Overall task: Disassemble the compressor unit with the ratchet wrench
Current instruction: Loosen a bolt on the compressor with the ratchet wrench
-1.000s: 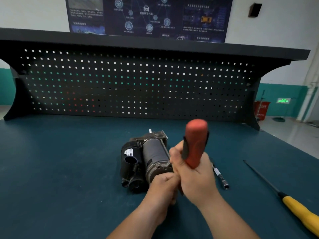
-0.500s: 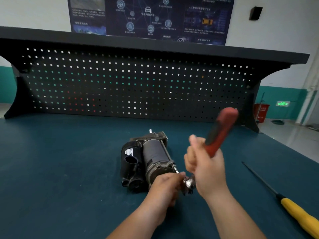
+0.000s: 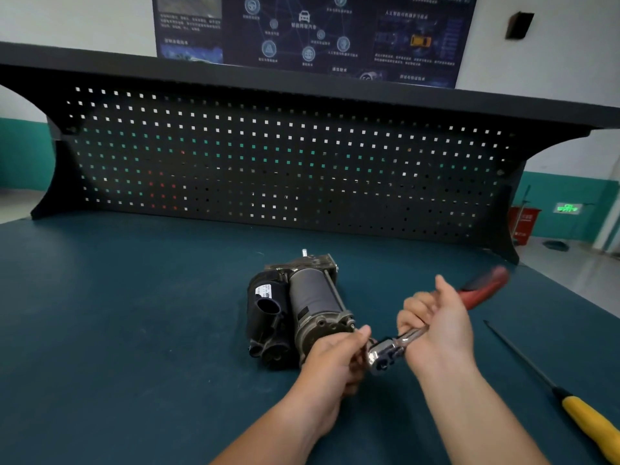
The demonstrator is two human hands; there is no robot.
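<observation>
One compressor unit lies at frame centre on the bench, just above the left hand, whose fingers curl at the head of the one ratchet wrench. The right hand grips its shank. One screwdriver lies lower right.

Screwdriver: yellow handle, 4 o'clock on the counter.
Pegboard: black, 12 o'clock.
Poster: above it.
</observation>
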